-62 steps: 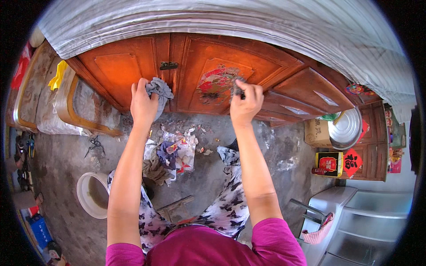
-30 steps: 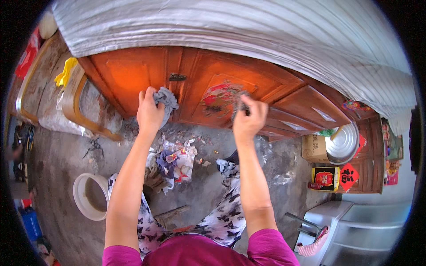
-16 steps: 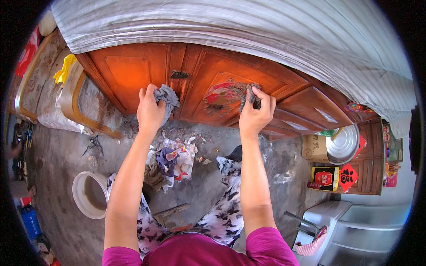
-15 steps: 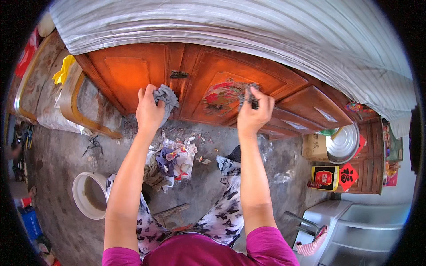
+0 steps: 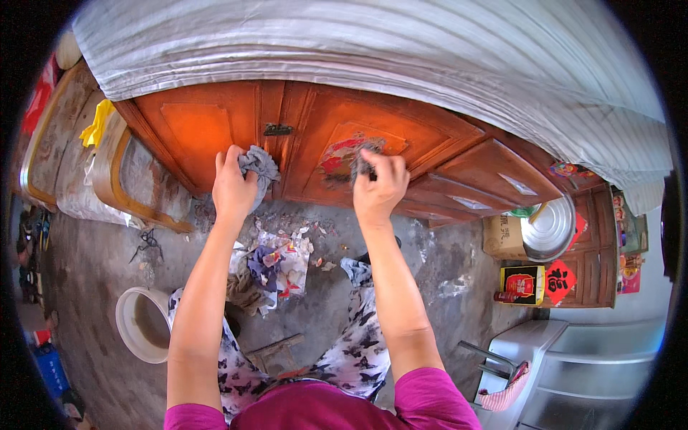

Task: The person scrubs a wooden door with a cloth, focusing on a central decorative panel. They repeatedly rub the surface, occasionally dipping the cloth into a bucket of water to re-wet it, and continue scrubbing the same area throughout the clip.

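Right hand [image 5: 380,189] is pinching a dark scrubber [image 5: 363,166], apparently scouring the torn sticker [image 5: 335,159] on the right cabinet door [image 5: 401,123]; left fingers [image 5: 228,160] are clutching a grey rag [image 5: 263,169]. Next stroke's probably needing firm pressure.

"What does the left hand [image 5: 234,188] hold?"

"A crumpled grey cloth [image 5: 261,170], in front of the brown cupboard [image 5: 193,136]."

"And the right hand [image 5: 381,186]?"

"A dark wad [image 5: 363,166], at a torn red patch [image 5: 334,159] on the door [image 5: 431,135]."

"Below?"

"A white bucket [image 5: 126,328] of cloudy liquid [image 5: 152,321] on the floor [image 5: 86,287], at left."
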The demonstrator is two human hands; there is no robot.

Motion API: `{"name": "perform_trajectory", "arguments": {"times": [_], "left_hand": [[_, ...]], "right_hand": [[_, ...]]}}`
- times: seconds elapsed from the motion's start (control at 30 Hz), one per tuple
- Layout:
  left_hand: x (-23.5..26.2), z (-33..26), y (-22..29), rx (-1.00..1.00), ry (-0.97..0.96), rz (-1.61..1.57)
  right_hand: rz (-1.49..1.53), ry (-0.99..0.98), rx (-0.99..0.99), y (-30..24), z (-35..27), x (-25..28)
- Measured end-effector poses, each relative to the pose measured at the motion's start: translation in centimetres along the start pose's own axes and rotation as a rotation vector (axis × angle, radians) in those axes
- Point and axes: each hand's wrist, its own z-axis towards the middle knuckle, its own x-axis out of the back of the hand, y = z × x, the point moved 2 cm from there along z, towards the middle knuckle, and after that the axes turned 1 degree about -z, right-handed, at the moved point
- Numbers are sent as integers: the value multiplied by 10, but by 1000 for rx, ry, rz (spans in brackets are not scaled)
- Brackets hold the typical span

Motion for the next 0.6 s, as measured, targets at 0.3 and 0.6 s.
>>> {"name": "perform_trajectory", "arguments": {"times": [0.3,0.6], "left_hand": [[-4,2,0,-23,58,23],[0,5,-9,-86,69,35]], "right_hand": [[115,273,-167,1,15,3],[-39,204,-84,26,9,15]]}}
